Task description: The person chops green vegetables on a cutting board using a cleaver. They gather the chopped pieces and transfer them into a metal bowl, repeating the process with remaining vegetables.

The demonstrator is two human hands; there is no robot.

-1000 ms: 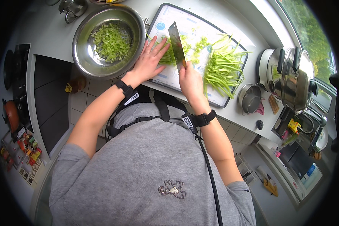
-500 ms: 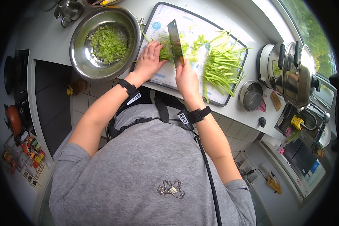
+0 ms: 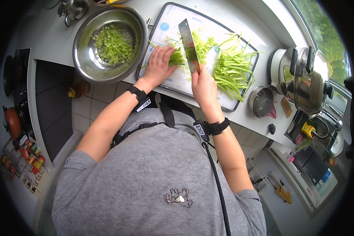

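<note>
On a white cutting board with a dark rim, my left hand is closed over a short bunch of thin green stalks, possibly celery. My right hand grips the handle of a cleaver. Its blade stands just right of the bunch's cut ends, a small gap apart. Finely chopped green pieces lie to the right of the blade, and a few bits cling to it. Longer uncut stalks lie piled at the board's right side.
A large steel bowl with chopped green pieces stands left of the board. At the right are a small round metal tin and a big lidded steel pot near the window. A metal pitcher sits at the far left.
My right hand and the cleaver have shifted right, away from the bunch, and chopped pieces have moved right with the blade. My left hand has moved slightly right and nearer me.
</note>
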